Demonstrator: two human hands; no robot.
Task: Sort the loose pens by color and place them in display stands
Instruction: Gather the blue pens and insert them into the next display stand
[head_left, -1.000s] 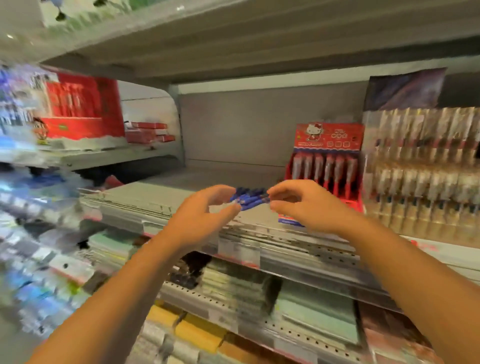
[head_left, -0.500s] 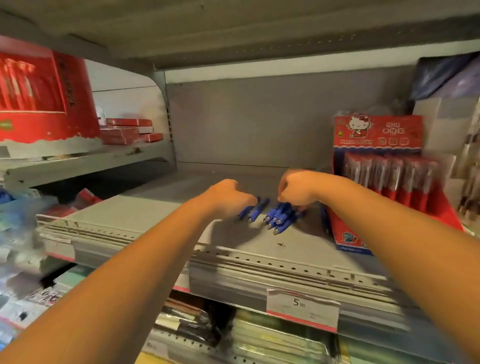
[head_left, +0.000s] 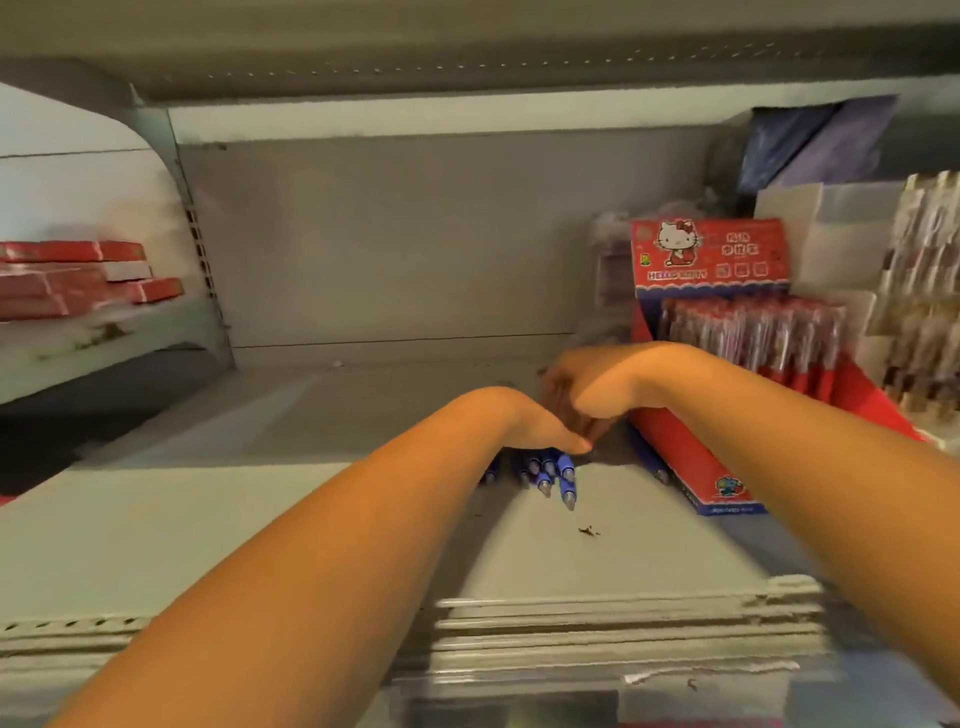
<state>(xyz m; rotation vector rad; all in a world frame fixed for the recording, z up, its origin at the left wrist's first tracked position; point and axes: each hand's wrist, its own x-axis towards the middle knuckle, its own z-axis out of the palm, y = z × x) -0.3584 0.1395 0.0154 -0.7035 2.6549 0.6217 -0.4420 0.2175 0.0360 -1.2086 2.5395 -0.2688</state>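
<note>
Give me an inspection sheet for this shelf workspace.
Surface: grey metal shelf, a few dark specks.
Job's things: blue pens bunched on the shelf under the left hand; red display stand to their right, holding red pens.
Clutter: red boxes stacked on the neighbouring shelf, left.
Hands: left hand rests over the pens; right hand just behind it; grips hidden.
Cables: nothing seen.
Surroundings: packaged pens far right; upper shelf overhead.
</note>
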